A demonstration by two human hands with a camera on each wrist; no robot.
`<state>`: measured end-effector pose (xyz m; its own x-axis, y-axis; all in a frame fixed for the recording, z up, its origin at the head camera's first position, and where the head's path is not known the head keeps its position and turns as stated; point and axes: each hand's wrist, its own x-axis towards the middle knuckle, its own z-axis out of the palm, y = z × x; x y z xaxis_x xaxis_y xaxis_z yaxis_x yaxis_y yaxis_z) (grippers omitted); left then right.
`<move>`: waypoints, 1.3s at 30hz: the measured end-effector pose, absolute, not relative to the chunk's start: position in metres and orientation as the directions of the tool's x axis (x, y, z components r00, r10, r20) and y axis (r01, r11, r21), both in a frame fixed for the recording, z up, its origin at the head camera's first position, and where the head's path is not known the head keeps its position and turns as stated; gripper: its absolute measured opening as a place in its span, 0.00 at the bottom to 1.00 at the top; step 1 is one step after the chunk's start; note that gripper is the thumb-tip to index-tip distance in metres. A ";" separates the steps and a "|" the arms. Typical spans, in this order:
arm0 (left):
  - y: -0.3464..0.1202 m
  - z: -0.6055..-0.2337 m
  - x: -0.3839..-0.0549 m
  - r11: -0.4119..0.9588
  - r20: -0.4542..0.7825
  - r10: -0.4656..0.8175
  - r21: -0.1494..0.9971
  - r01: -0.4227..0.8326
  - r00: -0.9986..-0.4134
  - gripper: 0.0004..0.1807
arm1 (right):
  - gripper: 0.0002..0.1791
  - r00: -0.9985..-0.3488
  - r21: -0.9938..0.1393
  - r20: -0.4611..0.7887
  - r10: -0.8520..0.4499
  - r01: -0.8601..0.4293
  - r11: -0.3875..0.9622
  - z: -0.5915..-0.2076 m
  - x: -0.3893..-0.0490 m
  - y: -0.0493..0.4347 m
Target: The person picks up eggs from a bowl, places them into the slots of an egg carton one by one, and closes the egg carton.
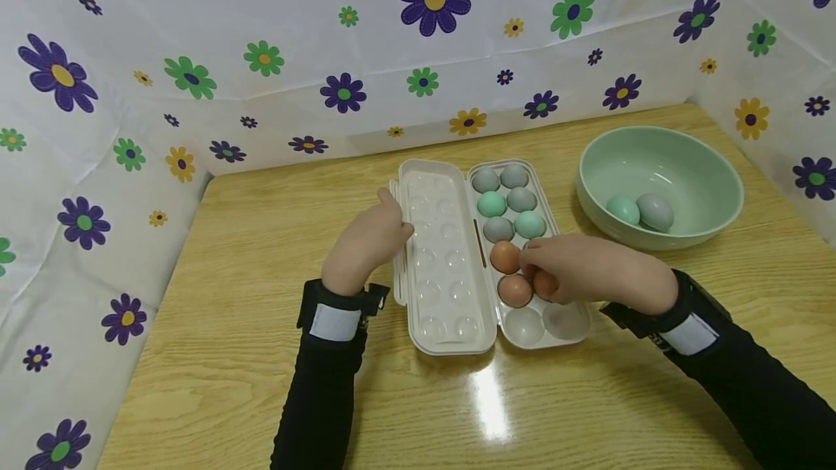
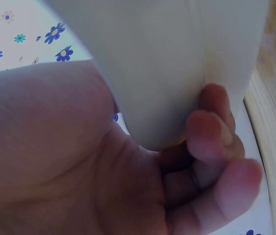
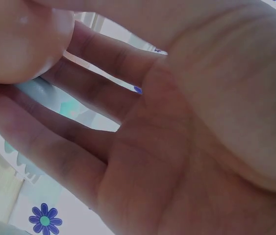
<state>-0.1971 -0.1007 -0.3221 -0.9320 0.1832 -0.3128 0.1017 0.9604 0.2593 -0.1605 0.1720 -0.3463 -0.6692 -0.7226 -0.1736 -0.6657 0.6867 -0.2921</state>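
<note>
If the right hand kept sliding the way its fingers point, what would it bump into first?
The right hand, holding a brown egg, points left across the egg tray. It would probably meet the two brown eggs beside its fingertips first, though depth is hard to judge.

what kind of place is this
Probably a staged tabletop set rather than a kitchen: a wooden table walled in by flowered sheeting, bearing only an open egg carton and a green bowl.

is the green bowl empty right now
No, the green bowl holds two eggs: a teal egg and a grey egg.
</note>
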 end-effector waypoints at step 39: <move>-0.100 -0.320 -0.195 0.959 -0.311 0.179 0.267 0.095 -0.933 0.41 | 0.09 -0.667 -0.320 -0.166 -0.726 -0.660 0.680 -0.348 -0.161 0.174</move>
<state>-0.1955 -0.1004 -0.3201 -0.9335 0.1791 -0.3107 0.0951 0.9590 0.2670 -0.1615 0.1744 -0.3479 -0.6674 -0.7260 -0.1656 -0.6600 0.6797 -0.3200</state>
